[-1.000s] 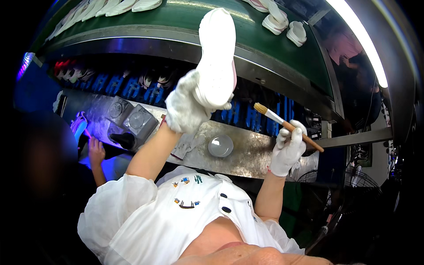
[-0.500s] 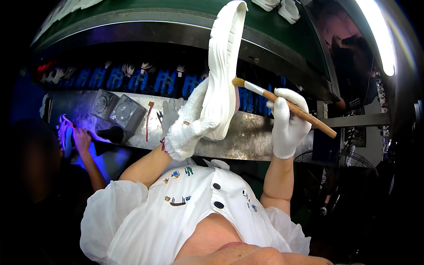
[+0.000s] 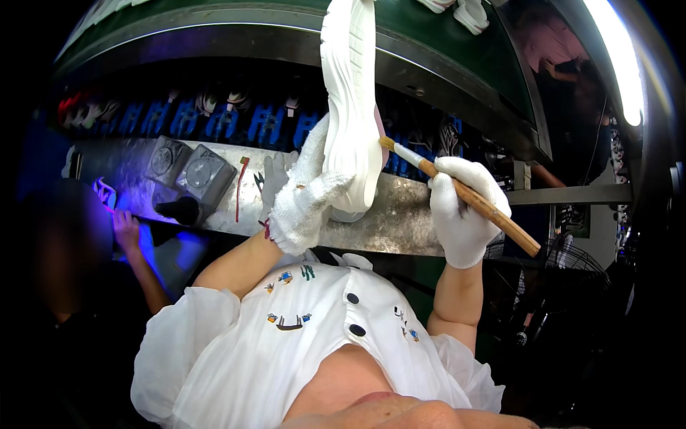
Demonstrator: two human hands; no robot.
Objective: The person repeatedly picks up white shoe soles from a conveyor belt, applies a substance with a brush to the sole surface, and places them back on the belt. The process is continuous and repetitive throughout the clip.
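Observation:
My left hand (image 3: 306, 204), in a white knit glove, grips a white shoe sole (image 3: 350, 107) near its lower end and holds it upright, its upper end reaching the top of the picture. Gloved in white too, my right hand (image 3: 466, 211) is closed around the wooden handle of a paintbrush (image 3: 471, 196). The brush's tan bristles touch or nearly touch the sole's right edge, low down beside a pinkish patch. Part of a clear round container shows beneath the sole's lower end.
A metal bench (image 3: 400, 214) carries two grey block-shaped containers (image 3: 206, 174), a red-handled brush (image 3: 241, 187) and a grey glove (image 3: 274, 179). Behind it runs a rack of blue holders (image 3: 264, 126) below a green conveyor (image 3: 436, 32) with more soles. A co-worker's hand (image 3: 126, 229) is at left; a fan (image 3: 579, 268) stands at right.
The sole has shifted left and slightly tilted. My right hand has moved down with the paintbrush, whose bristles are now lower along the sole's edge.

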